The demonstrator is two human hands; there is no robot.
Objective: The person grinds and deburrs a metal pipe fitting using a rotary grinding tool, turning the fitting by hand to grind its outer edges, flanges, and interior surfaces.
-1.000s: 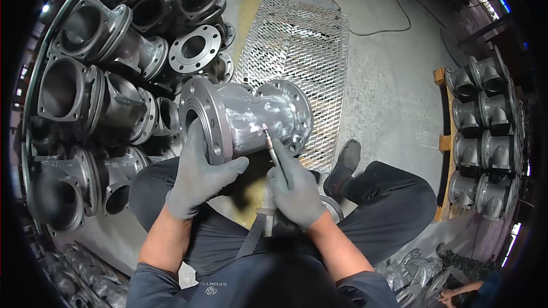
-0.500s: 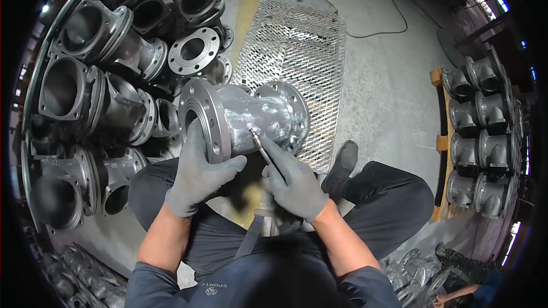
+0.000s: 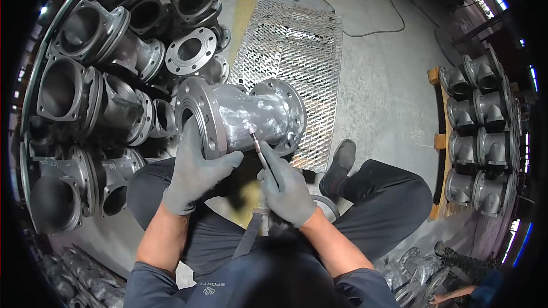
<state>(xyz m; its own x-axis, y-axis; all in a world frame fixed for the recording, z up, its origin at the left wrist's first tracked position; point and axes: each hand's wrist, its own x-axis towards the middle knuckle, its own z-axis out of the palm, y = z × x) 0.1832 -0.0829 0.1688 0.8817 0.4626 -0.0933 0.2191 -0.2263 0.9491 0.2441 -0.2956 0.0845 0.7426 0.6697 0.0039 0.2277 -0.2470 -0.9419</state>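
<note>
A grey metal flanged pipe body [image 3: 242, 115] lies sideways in front of me, with pale patches on its surface. My left hand [image 3: 200, 174], in a grey glove, grips its left flange; the fingers reach inside the opening and the thumb points right. In my gloved right hand [image 3: 288, 191] is a slim pen-like tool [image 3: 260, 153], pinched between the fingers. The tool's tip meets the lower side of the pipe body, beside a pale patch. Some of the fingers on both hands are hidden.
Several flanged castings [image 3: 60, 88] are stacked at the left. A metal mesh panel [image 3: 319, 80] stands beyond the pipe body. More castings [image 3: 459, 147] sit on a wooden pallet [image 3: 439, 141] at the right. A cable [image 3: 394, 29] crosses the floor. Another person's arm [image 3: 454, 295] shows at bottom right.
My right hand and the tool first moved left along the pipe body, then slightly down. The pipe body has shifted slightly left in view.
</note>
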